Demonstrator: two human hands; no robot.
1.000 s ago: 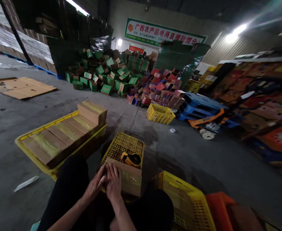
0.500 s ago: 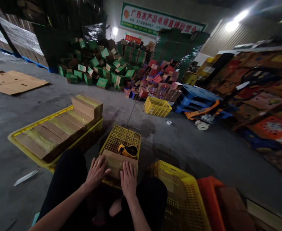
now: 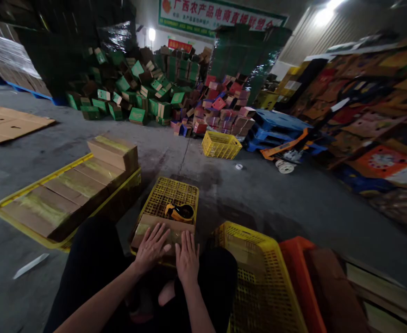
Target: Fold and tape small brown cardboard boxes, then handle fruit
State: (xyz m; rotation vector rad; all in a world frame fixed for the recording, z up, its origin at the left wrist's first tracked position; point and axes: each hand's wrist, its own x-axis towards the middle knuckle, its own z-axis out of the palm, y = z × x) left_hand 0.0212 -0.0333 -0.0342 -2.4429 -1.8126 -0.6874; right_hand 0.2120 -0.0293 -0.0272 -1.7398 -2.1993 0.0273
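A small brown cardboard box [image 3: 144, 227] lies on an upturned yellow crate [image 3: 168, 194] between my knees. My left hand [image 3: 152, 247] rests flat on the box's top, fingers spread. Beside it, my right hand [image 3: 187, 256] also lies flat on the box's near edge with its fingers stretched out. A yellow and black tape dispenser [image 3: 179, 212] sits on the crate just behind the box.
A yellow tray [image 3: 12, 196] of taped brown boxes [image 3: 81, 180] stands to the left. A yellow crate [image 3: 259, 277] and an orange crate [image 3: 303, 277] are at my right. Farther off lie another yellow crate [image 3: 220, 144], piles of green and red cartons [image 3: 161, 99], blue pallets [image 3: 279, 127] and flattened cardboard [image 3: 5, 122].
My hands went from together at the box's left corner to flat and apart on its top. The box now lies lower and flatter. The view tilted down.
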